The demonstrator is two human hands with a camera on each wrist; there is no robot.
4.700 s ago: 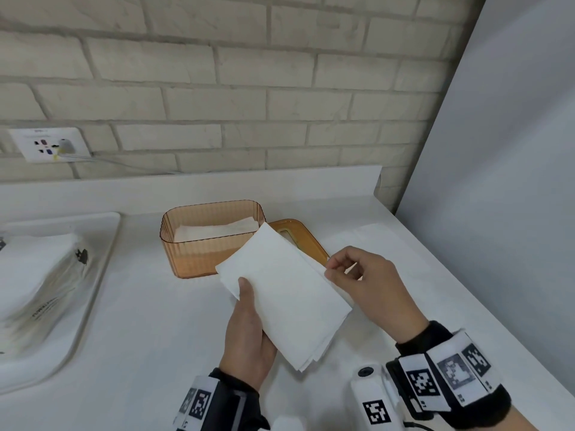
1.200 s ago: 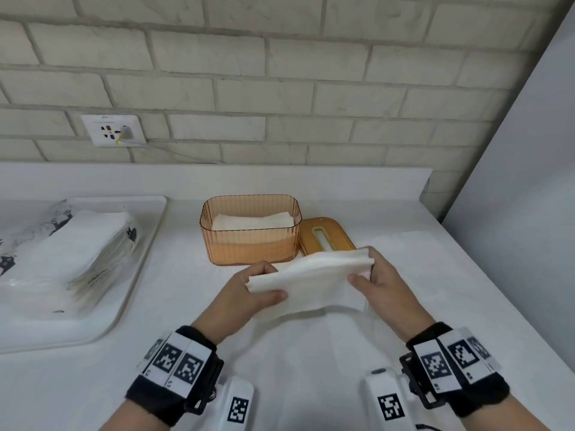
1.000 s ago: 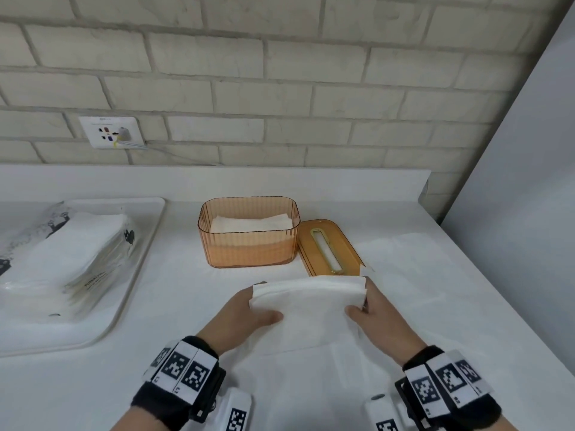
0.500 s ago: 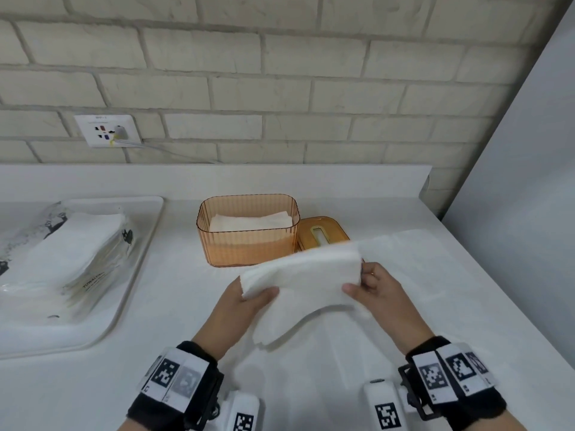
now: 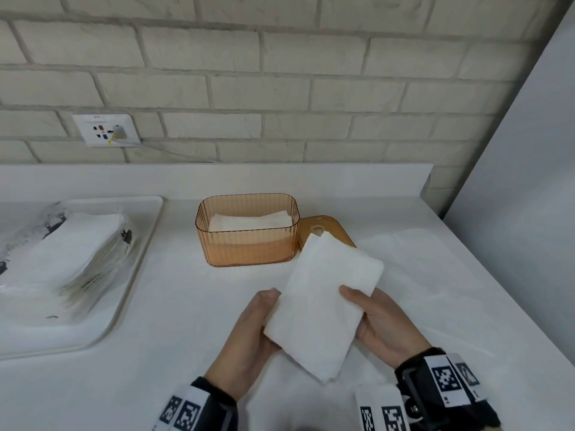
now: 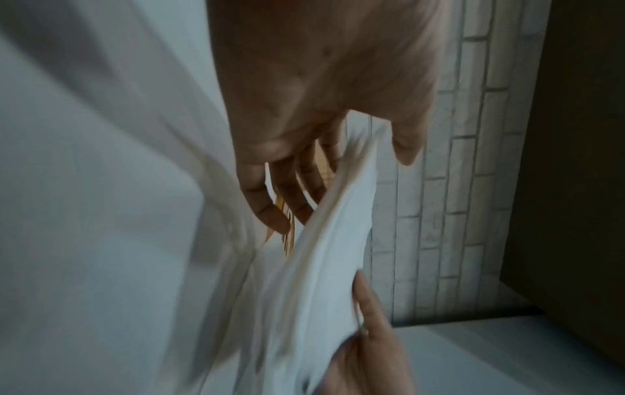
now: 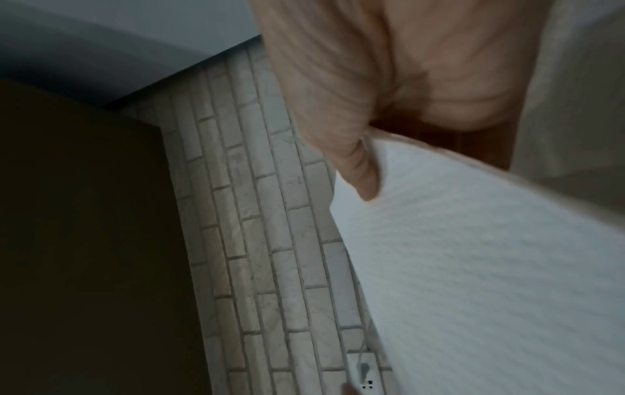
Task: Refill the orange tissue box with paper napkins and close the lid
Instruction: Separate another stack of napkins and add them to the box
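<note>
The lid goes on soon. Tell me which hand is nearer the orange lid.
Right. The right hand is below the lid, nearly in line with it, gripping the napkin stack; the left hand is further left and lower.

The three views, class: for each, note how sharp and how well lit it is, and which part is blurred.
Head view: bright, even light, mostly sharp; the napkin stack between the left hand and right hand reads clearly, with slight wide-angle bending at the edges. Left wrist view: dim, with heavy motion smear over the napkins' lower part. Right wrist view: dim, dark on its left side, palm soft, napkin texture visible.
</note>
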